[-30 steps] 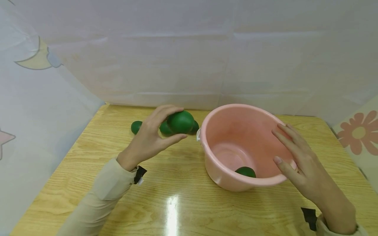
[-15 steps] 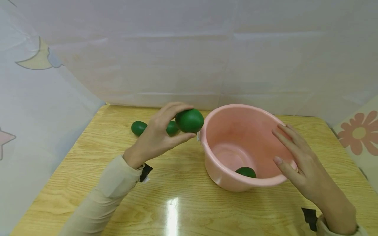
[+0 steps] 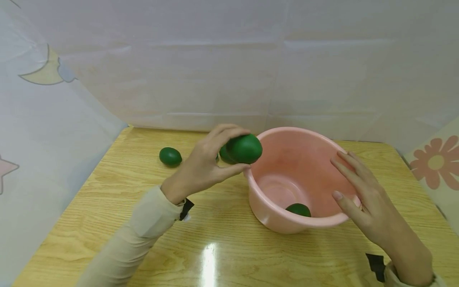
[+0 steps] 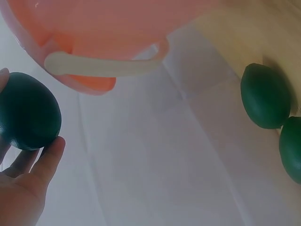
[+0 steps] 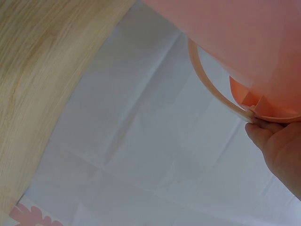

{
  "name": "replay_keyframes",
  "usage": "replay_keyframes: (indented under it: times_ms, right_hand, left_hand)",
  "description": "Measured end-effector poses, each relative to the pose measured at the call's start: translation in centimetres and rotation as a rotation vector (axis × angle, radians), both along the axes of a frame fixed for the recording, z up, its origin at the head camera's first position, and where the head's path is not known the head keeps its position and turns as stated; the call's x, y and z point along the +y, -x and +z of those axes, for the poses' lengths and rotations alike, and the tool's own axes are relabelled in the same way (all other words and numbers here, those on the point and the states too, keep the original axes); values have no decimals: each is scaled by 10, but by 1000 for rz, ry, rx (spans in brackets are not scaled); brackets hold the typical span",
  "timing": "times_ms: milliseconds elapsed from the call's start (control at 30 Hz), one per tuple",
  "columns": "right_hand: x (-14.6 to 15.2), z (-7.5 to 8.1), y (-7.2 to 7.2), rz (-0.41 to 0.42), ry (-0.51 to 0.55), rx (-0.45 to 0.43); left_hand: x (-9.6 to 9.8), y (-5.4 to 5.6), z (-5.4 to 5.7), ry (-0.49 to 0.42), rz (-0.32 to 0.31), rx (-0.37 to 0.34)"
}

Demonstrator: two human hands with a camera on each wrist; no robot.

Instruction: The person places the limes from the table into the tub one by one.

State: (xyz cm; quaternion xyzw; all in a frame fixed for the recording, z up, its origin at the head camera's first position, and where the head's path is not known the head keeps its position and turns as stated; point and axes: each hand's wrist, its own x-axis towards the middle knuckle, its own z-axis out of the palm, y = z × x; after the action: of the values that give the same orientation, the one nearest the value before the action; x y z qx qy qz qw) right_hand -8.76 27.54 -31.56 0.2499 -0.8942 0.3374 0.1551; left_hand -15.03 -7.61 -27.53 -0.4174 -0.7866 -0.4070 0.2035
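My left hand (image 3: 208,159) holds a dark green egg-shaped fruit (image 3: 245,148) between thumb and fingers, just above the left rim of a pink bucket (image 3: 265,203). In the left wrist view, the held fruit (image 4: 28,110) is beside the bucket's pale handle (image 4: 103,66). A similar fruit (image 3: 298,209) lies inside the bucket, partly hidden by the near rim. My right hand (image 3: 369,199) rests on the bucket's right rim, its visible fingers fairly straight and reaching over the inside. In the right wrist view that hand (image 5: 282,146) touches the rim near the handle joint.
A green fruit (image 3: 170,157) lies on the wooden table (image 3: 172,247) left of my left hand. Another green fruit (image 3: 225,154) is partly hidden behind the held one, and a sliver of green shows behind the hand. A pale sheet (image 3: 215,79) hangs along the table's back edge.
My left hand has moved right with the green fruit, from over the table to the bucket's left rim. More of the leftmost fruit now shows. My right hand and the bucket have stayed put.
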Motion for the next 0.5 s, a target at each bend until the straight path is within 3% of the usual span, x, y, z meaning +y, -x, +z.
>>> replay_keyframes:
  times_ms: [500]
  right_hand:
    - [0, 0, 0, -3, 5, -11]
  left_hand:
    - [18, 3, 1, 52, -38, -12]
